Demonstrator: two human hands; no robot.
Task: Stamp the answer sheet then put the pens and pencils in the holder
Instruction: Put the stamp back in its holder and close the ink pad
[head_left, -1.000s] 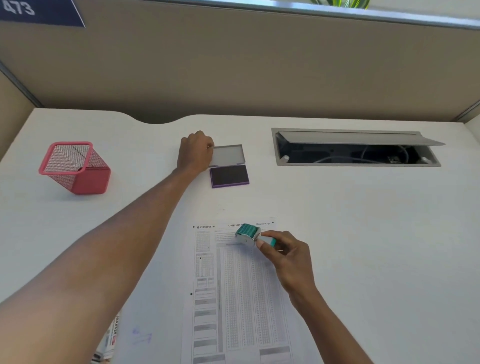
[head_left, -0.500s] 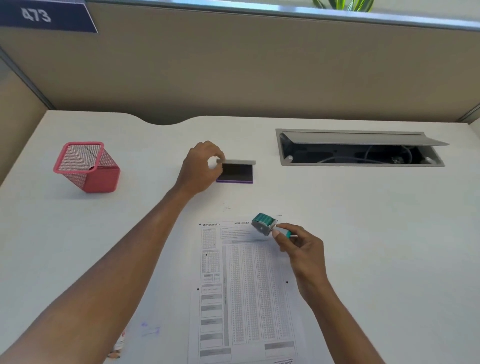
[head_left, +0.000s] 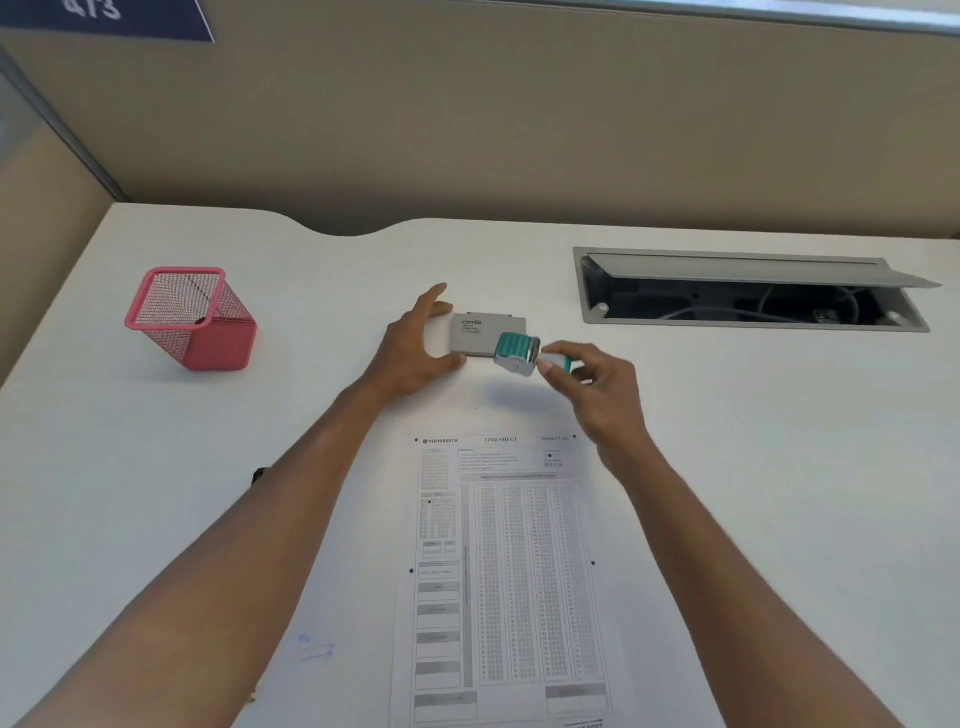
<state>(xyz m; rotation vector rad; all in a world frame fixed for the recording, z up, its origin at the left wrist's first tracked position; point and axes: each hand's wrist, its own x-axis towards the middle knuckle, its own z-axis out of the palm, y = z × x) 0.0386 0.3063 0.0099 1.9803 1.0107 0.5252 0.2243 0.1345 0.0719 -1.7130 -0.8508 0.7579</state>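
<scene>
- The left hand (head_left: 415, 348) lay near the middle of the frame on the white desk (head_left: 753, 467), fingers spread and loosely curved, thumb and fingertips at the left edge of the ink pad case (head_left: 480, 335); whether they pressed on it or only touched it could not be told.
- The ink pad case was grey, its lid down, with a small printed label on top, and sat flat on the desk just above frame centre.
- The right hand (head_left: 597, 389), just right of centre, pinched the handle of the teal-and-white roller stamp (head_left: 517, 353) between thumb and forefingers, the other fingers half curled.
- The stamp's roller head overlapped the lower right corner of the case in the picture; a soft shadow on the desk below it suggested it was lifted, but contact with the case could not be judged.
- The answer sheet (head_left: 511, 571) lay flat in the lower middle of the frame, between the two forearms, well below the stamp and not touched by either hand.
- The red mesh holder (head_left: 192, 317) stood at the left of the frame, apart from both hands, with nothing visibly sticking out of it.
- An open cable tray (head_left: 748, 291) was set into the desk at the upper right, its flap raised and cables showing inside.
- A beige partition (head_left: 519, 119) filled the top of the frame.
</scene>
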